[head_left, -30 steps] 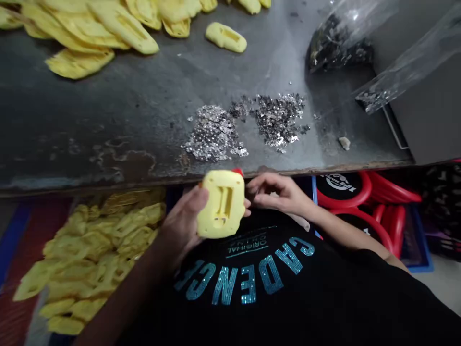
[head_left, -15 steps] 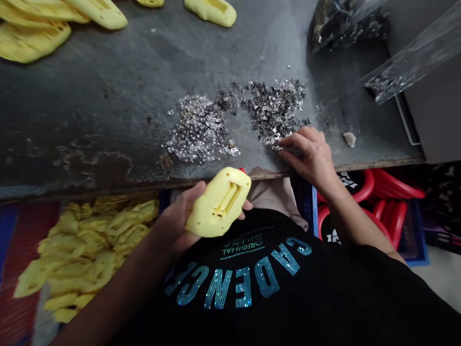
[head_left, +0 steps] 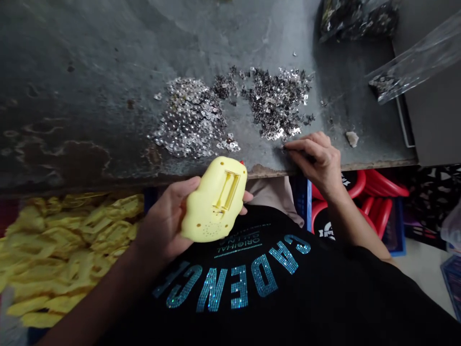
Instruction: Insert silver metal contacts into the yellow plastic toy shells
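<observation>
My left hand [head_left: 169,218] grips a yellow plastic shell [head_left: 215,199] just below the table's front edge, its open battery slot facing up. My right hand [head_left: 317,156] rests on the grey table [head_left: 90,86] near the front edge, fingertips pinched together at the near rim of the darker pile of small metal clips [head_left: 277,98]. What the fingertips hold is too small to make out. A second, brighter pile of small metal parts [head_left: 190,117] lies to the left of it.
A heap of yellow plastic shells [head_left: 65,250] lies below the table at the left. Red plastic rings [head_left: 374,197] stack below at the right. Clear bags of metal parts [head_left: 356,19] sit at the table's far right, beside a grey box [head_left: 432,110].
My right hand left the shell and reached up to the darker pile, then pinched at its near rim. My left hand tilted the shell. The view dropped, hiding the yellow shells on the table.
</observation>
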`<state>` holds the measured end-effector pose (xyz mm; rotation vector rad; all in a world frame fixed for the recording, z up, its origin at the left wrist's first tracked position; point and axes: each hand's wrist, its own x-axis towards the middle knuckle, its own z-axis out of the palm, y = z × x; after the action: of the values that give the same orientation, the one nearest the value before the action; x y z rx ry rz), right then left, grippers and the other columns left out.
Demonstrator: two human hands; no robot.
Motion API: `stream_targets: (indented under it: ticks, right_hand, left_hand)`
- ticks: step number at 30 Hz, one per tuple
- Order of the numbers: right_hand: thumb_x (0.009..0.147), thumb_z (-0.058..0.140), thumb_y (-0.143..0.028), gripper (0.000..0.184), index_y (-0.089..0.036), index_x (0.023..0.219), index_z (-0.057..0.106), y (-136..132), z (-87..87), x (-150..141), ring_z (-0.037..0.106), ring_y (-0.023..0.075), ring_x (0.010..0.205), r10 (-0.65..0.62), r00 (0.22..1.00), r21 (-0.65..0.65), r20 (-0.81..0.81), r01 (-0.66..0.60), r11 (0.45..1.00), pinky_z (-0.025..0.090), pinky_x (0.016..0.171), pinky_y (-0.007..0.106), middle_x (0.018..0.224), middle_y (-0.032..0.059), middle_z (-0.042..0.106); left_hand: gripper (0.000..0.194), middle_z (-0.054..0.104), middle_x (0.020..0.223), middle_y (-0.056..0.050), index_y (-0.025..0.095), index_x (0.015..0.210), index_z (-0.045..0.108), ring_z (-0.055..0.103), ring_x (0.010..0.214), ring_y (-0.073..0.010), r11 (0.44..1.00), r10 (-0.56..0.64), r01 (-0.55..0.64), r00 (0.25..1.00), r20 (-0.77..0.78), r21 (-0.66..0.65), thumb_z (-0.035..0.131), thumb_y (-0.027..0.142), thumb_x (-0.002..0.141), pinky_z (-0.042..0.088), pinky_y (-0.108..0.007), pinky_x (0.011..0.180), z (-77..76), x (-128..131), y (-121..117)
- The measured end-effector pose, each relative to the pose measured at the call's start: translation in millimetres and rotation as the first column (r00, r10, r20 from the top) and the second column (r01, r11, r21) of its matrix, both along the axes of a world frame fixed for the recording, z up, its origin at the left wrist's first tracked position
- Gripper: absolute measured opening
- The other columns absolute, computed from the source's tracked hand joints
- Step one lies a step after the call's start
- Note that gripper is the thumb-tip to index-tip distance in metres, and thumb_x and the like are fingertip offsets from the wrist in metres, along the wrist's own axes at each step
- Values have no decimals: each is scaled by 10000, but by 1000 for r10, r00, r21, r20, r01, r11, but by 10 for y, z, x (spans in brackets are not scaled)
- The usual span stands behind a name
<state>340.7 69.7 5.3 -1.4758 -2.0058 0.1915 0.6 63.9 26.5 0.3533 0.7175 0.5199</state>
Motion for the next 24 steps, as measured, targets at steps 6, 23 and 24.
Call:
stream_targets:
  ticks: [6,23,24]
  right_hand:
    - [1144,647,-326,169,-299,1159,813,26,76,-36,725,251,1029,25,998,12,62,-26,1000,506,951,448,1076,27,823]
    - [1078,583,-226,232,-261,1120,808,109,-46,-39,682,271,1031,64,986,-45,152,-58,997,499,926,449,1055,65,764]
    - [1088,587,-234,244,-275,1153,819,99,-54,-27,684,267,1032,61,989,-46,138,-56,997,501,933,451,1059,61,765]
  left_hand:
    - [902,853,1286,-272,98,1682,552,900,995,-340,999,21,-23,997,-68,-28,698,646,980,729,-374,882,27,115,-39]
    - [752,877,1231,-228,67,1512,714,880,970,-343,995,102,-102,990,-98,13,635,634,1024,697,-374,838,37,140,-126]
    - [746,880,1225,-223,71,1501,724,879,965,-340,994,106,-105,989,-103,9,641,634,1019,696,-374,837,35,140,-132]
